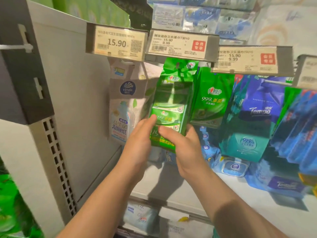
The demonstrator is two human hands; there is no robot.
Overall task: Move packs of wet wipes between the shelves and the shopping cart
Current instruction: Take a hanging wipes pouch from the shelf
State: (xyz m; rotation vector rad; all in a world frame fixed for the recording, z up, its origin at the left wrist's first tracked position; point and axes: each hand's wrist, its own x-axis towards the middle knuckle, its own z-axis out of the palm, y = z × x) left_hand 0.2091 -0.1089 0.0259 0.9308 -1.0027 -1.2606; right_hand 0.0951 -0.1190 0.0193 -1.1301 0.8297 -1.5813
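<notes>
A green pack of wet wipes (171, 102) hangs upright in front of the shelf hooks, its top just under the price tags. My left hand (139, 140) grips its lower left edge, fingers curled on the front. My right hand (185, 143) grips its lower right corner, thumb across the front. A second green pack (212, 98) hangs just to the right, behind it. The pack's bottom is partly hidden by my hands. No shopping cart is in view.
A white Vinda pack (122, 107) hangs to the left. Teal and blue Tempo packs (257, 117) hang to the right. Blue wipe packs (233, 167) lie on the white shelf (240, 194). Price tags (181, 45) line the rail above. A grey perforated upright (56, 160) stands at the left.
</notes>
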